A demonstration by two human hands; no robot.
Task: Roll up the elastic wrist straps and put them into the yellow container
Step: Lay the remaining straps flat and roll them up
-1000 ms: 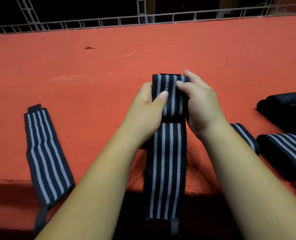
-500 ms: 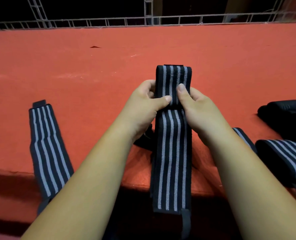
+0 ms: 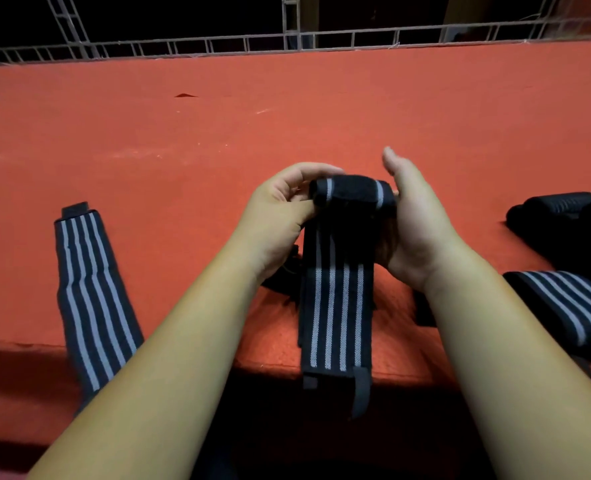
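A black wrist strap with grey stripes hangs over the front edge of the red table, its upper end rolled into a small coil between my hands. My left hand curls round the coil's left end. My right hand presses flat against the coil's right end, fingers straight and pointing away from me. A second striped strap lies flat at the left, and a third lies at the right. No yellow container is in view.
The red felt table stretches back to a metal lattice rail. Dark rolled straps sit at the far right. Another dark strap piece lies under my left wrist. The table's front edge runs just below my forearms.
The upright top of the strap has been folded down and rolled toward me into a coil. My right hand has let go its pinch and now lies flat against the coil's end.
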